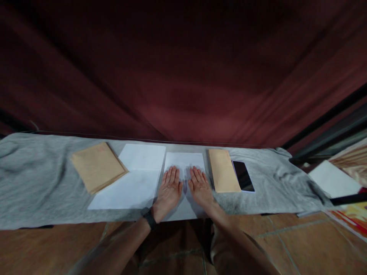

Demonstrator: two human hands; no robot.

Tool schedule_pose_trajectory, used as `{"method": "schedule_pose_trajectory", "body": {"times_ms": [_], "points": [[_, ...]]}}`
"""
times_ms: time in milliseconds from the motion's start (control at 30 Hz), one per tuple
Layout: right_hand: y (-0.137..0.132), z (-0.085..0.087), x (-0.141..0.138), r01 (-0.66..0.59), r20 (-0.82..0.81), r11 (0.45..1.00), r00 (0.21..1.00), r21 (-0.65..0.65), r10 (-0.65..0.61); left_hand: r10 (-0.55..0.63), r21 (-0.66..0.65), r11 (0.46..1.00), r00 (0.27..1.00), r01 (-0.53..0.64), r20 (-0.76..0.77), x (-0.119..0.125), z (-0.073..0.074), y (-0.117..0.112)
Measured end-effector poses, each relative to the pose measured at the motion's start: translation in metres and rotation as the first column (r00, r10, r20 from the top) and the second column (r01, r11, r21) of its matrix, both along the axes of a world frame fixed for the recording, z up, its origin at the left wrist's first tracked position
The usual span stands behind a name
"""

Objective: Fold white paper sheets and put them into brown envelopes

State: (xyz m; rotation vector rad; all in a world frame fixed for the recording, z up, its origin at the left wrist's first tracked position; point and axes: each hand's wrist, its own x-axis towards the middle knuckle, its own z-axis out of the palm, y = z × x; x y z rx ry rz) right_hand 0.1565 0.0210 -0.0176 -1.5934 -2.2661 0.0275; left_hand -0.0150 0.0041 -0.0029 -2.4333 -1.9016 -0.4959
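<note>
Head view: resting the left hand (169, 193) and the right hand (201, 191) palm down, side by side and slightly apart, on a narrow, white, rectangular paper sheet (185, 161). Pointing the fingers (172, 175) of both hands away from the body: straight, released, lying flat on the sheet and grasping nothing. Wearing a black wristwatch (149, 219) on the left wrist. Locating the narrow sheet at the middle of a tabletop (275, 183) draped in wrinkled grey fabric, with the near end of the paper reaching the front edge.

Showing, just left of the narrow sheet, a large, white paper sheet with a crosswise crease (134, 191). Overlapping its left side with a tilted, rectangular tan paper stack (99, 168). Showing, near the right hand, an upright-oriented, narrow tan paper stack (223, 172), lying flat. Positioning a black-screened smartphone with a pale edge (243, 176) just beside this stack; leaving any contact unclear.

Hanging dark red fabric (183, 84) behind the tabletop. Showing brown floor tiles (258, 229) below. Including, at far right, a flat white object (334, 179) and a red-and-yellow printed item (354, 215), both blurred.
</note>
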Motion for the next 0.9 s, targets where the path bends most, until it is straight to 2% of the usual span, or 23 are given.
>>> {"method": "schedule_pose_trajectory", "body": {"times_ms": [133, 300, 467, 767, 900], "points": [[0.002, 0.002, 0.003, 0.008, 0.028, 0.999, 1.000, -0.043, -0.007, -0.136, -0.046, 0.990, 0.991, 0.135, -0.006, 0.006, 0.002, -0.028], [0.008, 0.003, 0.006, 0.009, 0.056, 0.998, 0.998, -0.060, -0.006, -0.317, -0.155, 0.937, 0.948, 0.313, -0.004, 0.004, 0.006, -0.052], [0.010, 0.002, 0.004, 0.012, 0.059, 0.998, 0.998, -0.062, -0.008, -0.412, -0.207, 0.894, 0.911, 0.398, -0.025, -0.004, 0.012, -0.051], [0.020, 0.005, 0.002, 0.051, 0.045, 0.996, 0.998, -0.072, -0.048, -0.486, -0.152, 0.867, 0.873, 0.475, -0.045, -0.010, 0.011, -0.041], [0.023, 0.007, -0.001, 0.045, 0.046, 0.995, 0.998, -0.088, -0.041, -0.476, -0.169, 0.869, 0.879, 0.464, -0.037, -0.012, 0.012, -0.034]]}}
